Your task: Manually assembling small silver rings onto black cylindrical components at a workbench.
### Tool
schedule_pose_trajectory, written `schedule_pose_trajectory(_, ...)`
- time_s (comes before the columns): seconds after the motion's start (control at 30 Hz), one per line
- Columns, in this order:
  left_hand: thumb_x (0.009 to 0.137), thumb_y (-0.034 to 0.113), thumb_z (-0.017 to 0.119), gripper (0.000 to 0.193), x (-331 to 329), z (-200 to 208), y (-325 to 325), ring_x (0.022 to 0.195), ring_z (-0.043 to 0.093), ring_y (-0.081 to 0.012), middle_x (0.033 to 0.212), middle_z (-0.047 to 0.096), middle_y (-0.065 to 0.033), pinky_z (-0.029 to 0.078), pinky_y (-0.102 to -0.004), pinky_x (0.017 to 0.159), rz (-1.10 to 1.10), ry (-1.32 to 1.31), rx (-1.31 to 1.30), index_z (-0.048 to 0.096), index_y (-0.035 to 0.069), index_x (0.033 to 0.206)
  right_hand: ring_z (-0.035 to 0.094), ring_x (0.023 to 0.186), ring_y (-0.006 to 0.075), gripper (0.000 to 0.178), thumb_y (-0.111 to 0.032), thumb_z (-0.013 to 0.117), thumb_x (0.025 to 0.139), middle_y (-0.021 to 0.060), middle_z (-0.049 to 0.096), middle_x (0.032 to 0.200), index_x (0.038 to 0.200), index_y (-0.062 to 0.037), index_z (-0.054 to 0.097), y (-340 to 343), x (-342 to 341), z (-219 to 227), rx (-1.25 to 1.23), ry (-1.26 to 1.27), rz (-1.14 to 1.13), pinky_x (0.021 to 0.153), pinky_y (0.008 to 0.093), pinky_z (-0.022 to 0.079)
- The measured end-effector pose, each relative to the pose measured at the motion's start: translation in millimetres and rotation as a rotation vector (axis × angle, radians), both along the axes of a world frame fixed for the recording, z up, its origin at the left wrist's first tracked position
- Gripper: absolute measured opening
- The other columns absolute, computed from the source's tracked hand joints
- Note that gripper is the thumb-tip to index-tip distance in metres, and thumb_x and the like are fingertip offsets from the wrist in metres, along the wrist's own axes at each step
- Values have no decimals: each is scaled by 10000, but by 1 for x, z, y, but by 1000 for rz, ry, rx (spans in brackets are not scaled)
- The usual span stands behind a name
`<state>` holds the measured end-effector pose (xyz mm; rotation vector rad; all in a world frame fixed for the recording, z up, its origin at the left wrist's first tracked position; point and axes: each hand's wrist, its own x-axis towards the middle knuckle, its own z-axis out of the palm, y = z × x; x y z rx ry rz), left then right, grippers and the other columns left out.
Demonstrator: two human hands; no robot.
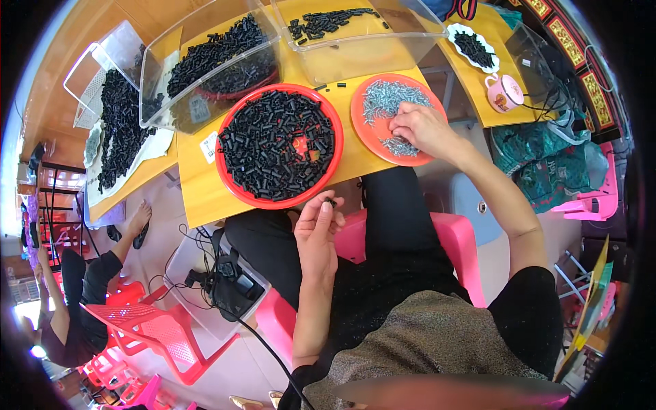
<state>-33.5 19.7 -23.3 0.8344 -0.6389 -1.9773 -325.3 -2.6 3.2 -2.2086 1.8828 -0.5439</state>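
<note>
My left hand is raised in front of the table edge, thumb and fingertips pinching a small black cylindrical piece. Just beyond it sits a round red tray heaped with the same kind of short black pieces. My right hand reaches down into an orange-red plate of small silvery screw-like parts. Its fingertips are closed together at the pile, and whatever lies between them is hidden.
Clear plastic bins of black pieces stand behind the tray. More pieces lie on a cloth at left and a white dish at right, near a pink mug. Another person sits at far left beside a red chair.
</note>
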Motion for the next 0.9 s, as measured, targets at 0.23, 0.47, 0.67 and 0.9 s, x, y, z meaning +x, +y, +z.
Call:
schedule_pose_trajectory(0.23,936,121,525,225,5,0,-3,667,521,-77,987,638,-77,422,-201,611,-15,85,99,569,29,1136,603,772,312,43,-53,592,740,112,562,806,710,-22,586,-9,2,5,11,388,190,639,421,471)
schedule_pose_trajectory(0.47,935,136,527,242,9,-4,-6,634,500,-83,1035,642,-83,394,-192,575,-60,413,298,548,47,1159,614,675,263,98,-64,634,741,96,561,713,738,-14,550,-9,6,5,-96,165,93,583,365,488)
schedule_pose_trajectory(0.67,933,127,529,207,10,-3,-8,692,520,-81,1018,632,-72,414,-195,601,-18,429,290,558,57,1126,587,608,62,44,-54,618,831,-5,590,683,829,-15,600,13,79,40,219,-737,-129,551,205,454)
schedule_pose_trajectory(0.9,915,118,567,190,6,-1,-4,730,532,-69,943,615,-25,427,-192,655,79,211,183,581,59,1095,624,699,74,131,4,584,845,44,653,790,974,13,564,32,141,33,380,-1009,18,621,228,513)
